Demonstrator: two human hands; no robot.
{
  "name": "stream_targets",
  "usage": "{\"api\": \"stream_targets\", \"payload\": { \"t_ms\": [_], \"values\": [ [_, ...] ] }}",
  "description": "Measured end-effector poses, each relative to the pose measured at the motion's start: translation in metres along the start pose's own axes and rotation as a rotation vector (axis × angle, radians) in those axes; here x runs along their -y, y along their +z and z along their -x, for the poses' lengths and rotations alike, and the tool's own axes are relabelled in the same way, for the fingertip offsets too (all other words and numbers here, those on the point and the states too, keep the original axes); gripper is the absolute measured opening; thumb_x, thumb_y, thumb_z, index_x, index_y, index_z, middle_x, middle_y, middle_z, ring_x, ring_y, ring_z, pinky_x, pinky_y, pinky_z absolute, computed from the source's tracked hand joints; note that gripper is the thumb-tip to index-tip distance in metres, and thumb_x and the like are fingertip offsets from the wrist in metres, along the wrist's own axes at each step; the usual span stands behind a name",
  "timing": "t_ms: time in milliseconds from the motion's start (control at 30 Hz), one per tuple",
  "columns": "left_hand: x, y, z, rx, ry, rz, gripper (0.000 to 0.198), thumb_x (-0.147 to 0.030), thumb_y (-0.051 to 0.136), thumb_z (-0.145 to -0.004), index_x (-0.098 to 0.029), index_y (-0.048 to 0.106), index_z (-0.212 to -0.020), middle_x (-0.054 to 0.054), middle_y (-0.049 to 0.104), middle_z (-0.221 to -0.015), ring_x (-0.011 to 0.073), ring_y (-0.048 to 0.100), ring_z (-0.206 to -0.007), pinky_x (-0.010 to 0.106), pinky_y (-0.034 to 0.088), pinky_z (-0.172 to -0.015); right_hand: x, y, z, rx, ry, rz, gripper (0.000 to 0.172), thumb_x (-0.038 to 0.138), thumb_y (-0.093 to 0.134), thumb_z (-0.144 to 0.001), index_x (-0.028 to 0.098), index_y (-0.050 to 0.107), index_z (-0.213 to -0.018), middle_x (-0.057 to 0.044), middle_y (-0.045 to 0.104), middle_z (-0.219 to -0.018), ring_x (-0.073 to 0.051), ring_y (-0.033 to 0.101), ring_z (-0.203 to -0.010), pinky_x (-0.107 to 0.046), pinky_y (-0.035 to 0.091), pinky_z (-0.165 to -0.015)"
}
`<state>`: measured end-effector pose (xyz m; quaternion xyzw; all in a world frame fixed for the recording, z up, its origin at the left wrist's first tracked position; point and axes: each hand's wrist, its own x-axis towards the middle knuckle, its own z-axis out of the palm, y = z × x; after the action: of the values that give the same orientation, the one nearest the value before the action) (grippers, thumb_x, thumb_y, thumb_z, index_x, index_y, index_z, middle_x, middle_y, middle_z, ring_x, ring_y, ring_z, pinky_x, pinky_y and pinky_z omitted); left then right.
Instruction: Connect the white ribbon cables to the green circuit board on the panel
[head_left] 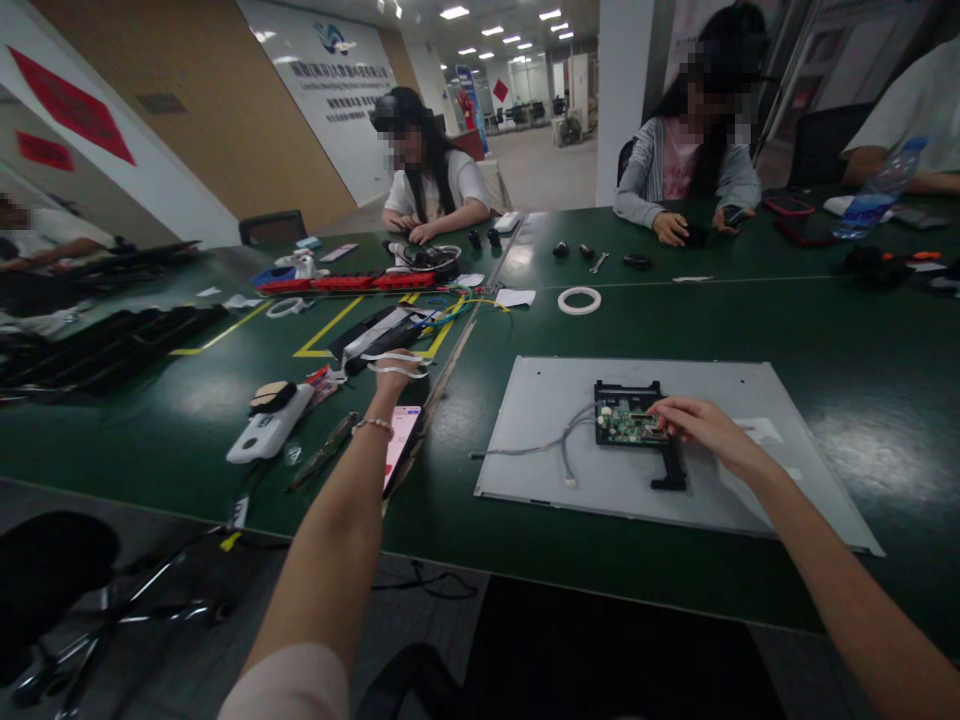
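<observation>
Counter edge: the green counter runs in front of me, a dark chair below it at my left.
Panel: a pale, flat panel lies on the counter before my right arm.
Bracket and cable: a black bracket rests on the panel, and a grey cable trails leftward from it, across the panel.
Circuit board: the green circuit board sits within the bracket, on the panel.
Right grip: my right grip is at the board's right side, fingertips drawn close to the thumb; I cannot tell whether they clamp anything.
Phone: a phone with a lit pink screen lies just beside my left forearm.
White device: a white device lies farther left.
Left grip: my left grip reaches to the near side of a black pouch; a white band crosses at the fingers, and I cannot tell whether they close on it.
Tape ring: a white ring lies flat beyond the panel.
Far side: red blocks, a small wrench and a bottle; two people in headsets sit facing me.
</observation>
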<state>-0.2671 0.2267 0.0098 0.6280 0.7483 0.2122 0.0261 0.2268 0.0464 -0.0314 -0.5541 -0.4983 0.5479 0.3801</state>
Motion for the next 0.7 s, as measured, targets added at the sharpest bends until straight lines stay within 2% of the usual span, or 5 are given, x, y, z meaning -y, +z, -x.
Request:
{"api": "stream_targets", "payload": {
  "t_ms": [200, 333, 400, 533, 700],
  "values": [
    [0.008, 0.007, 0.003, -0.011, 0.013, -0.037, 0.017, -0.02, 0.053, -0.074, -0.011, 0.06, -0.088, 0.004, 0.064, -0.077, 0.0164, 0.056, -0.074, 0.025, 0.042, -0.065, -0.001, 0.0, -0.001, 0.011, -0.009, 0.031, 0.034, 0.046, 0.065, -0.074, 0.017, 0.069, -0.091, -0.005, 0.062, -0.08, -0.013, 0.051, -0.068, -0.022, 0.035, -0.054],
    [0.0, 0.006, 0.01, -0.057, 0.041, -0.095, 0.032, -0.021, 0.051, -0.078, -0.012, 0.055, -0.109, 0.002, 0.06, -0.077, 0.0147, 0.055, -0.071, 0.023, 0.041, -0.062, -0.005, -0.002, -0.003, 0.035, -0.011, 0.055, 0.038, 0.048, 0.062, -0.075, 0.016, 0.068, -0.094, -0.005, 0.062, -0.082, -0.012, 0.052, -0.07, -0.021, 0.035, -0.054],
    [-0.006, 0.003, 0.014, -0.039, 0.057, -0.143, 0.035, -0.021, 0.05, -0.08, -0.012, 0.053, -0.114, 0.002, 0.06, -0.08, 0.014, 0.054, -0.07, 0.023, 0.041, -0.061, -0.008, -0.003, -0.005, 0.042, -0.01, 0.056, 0.039, 0.048, 0.06, -0.076, 0.015, 0.067, -0.097, -0.005, 0.062, -0.084, -0.012, 0.052, -0.07, -0.02, 0.035, -0.055],
    [-0.017, -0.003, 0.023, 0.054, 0.053, -0.197, 0.023, -0.028, 0.052, -0.083, -0.012, 0.061, -0.098, 0.005, 0.065, -0.083, 0.0159, 0.057, -0.074, 0.024, 0.041, -0.065, -0.01, -0.004, -0.005, 0.038, -0.013, 0.061, 0.039, 0.047, 0.06, -0.076, 0.015, 0.068, -0.097, -0.005, 0.062, -0.084, -0.012, 0.052, -0.071, -0.02, 0.035, -0.054],
    [-0.029, -0.016, 0.039, 0.054, 0.016, -0.221, 0.025, -0.036, 0.057, -0.082, -0.013, 0.064, -0.087, 0.007, 0.065, -0.079, 0.0238, 0.059, -0.085, 0.032, 0.042, -0.076, -0.011, -0.005, -0.004, 0.029, -0.022, 0.058, 0.038, 0.045, 0.061, -0.076, 0.014, 0.069, -0.097, -0.006, 0.062, -0.083, -0.011, 0.052, -0.069, -0.019, 0.036, -0.053]
  ]
}}
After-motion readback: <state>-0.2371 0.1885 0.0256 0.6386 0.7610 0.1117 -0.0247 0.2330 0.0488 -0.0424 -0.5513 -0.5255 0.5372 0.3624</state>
